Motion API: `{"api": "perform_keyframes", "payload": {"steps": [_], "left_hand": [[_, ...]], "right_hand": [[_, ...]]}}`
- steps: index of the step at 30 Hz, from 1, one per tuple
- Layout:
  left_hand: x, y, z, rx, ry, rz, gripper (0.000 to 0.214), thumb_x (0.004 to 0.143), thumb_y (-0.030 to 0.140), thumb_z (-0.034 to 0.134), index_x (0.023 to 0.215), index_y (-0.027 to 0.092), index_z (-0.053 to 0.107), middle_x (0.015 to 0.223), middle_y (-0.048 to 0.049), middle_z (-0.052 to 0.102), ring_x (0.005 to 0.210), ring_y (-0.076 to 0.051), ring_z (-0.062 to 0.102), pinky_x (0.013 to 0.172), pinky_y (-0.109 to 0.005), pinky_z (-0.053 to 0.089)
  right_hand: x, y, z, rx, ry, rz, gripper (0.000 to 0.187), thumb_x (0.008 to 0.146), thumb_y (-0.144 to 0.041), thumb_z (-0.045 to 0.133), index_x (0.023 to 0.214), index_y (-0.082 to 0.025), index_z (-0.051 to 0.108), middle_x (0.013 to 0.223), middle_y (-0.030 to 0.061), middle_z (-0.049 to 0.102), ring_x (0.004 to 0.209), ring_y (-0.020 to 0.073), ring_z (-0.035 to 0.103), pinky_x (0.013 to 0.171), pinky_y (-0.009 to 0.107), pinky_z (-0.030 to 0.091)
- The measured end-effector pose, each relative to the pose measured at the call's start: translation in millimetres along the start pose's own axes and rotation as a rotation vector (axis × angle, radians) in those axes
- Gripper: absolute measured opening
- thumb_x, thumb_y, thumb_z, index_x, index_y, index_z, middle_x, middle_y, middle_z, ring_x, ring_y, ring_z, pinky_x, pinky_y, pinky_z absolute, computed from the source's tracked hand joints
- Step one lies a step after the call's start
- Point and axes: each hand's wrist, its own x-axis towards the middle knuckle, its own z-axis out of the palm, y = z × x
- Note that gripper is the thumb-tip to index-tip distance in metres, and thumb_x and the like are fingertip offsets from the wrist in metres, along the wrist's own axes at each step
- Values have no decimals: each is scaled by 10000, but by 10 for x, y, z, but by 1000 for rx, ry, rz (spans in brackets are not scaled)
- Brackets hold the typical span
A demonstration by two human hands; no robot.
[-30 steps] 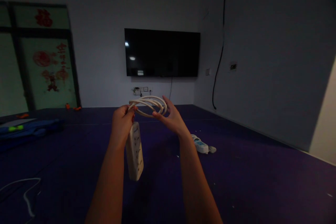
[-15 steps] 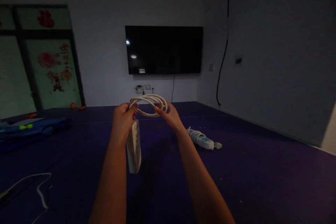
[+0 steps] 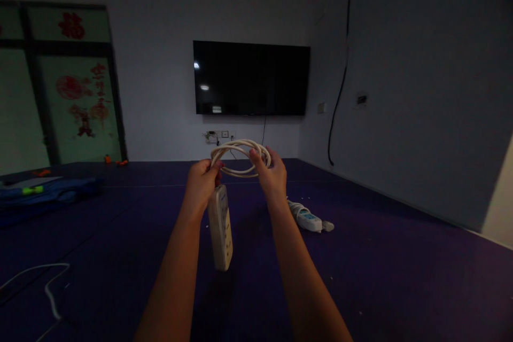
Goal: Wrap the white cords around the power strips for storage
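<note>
A white power cord (image 3: 240,143) is wound into several loops and held up in front of me. My left hand (image 3: 202,181) pinches the left side of the coil between thumb and fingers. On the coil's right side, my right hand (image 3: 272,173) is closed around the loops, thumb on the near side. Below my left hand hangs a white power strip (image 3: 221,230), nearly upright, its row of sockets turned to the right. Another white power strip (image 3: 308,219), its cord wrapped around it, lies on the floor beyond my right forearm.
The purple floor (image 3: 385,272) carries a thin white cable (image 3: 50,291) at the lower left and blue fabric (image 3: 60,195) farther back. A television (image 3: 252,79) hangs on the far wall above wall sockets (image 3: 220,134). A black cable (image 3: 340,91) dangles along the right wall.
Both hands, the coiled cord and the hanging power strip have shifted to the right in view. The strip has swung and turned slightly. Both hands keep their hold on the coil.
</note>
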Motion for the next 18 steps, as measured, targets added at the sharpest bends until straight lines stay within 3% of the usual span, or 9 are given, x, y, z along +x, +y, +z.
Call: {"api": "perform_keyframes", "payload": {"steps": [5,11,18], "left_hand": [[-13,-16,76,-7,-32,-26,226,694,357,591,706,133,621,515,31,483,435,-92,431,441,-208,333],[19,-107,141,56,-29,-13,194,705,331,574,682,141,609,507,30,491,436,-102,446,435,-212,331],[37,-156,163,121,-53,-3,172,737,265,551,589,176,556,450,34,477,393,-99,423,437,-234,298]], "right_hand": [[11,-76,-56,40,97,48,739,650,-614,605,1201,-126,545,1013,131,646,880,233,611,779,386,477],[13,-73,-58,84,176,19,559,674,-554,617,1043,-134,636,901,103,675,763,199,612,702,347,488],[-33,-167,-19,349,179,26,422,707,-400,644,961,-63,643,847,103,672,740,171,609,680,275,480]]}}
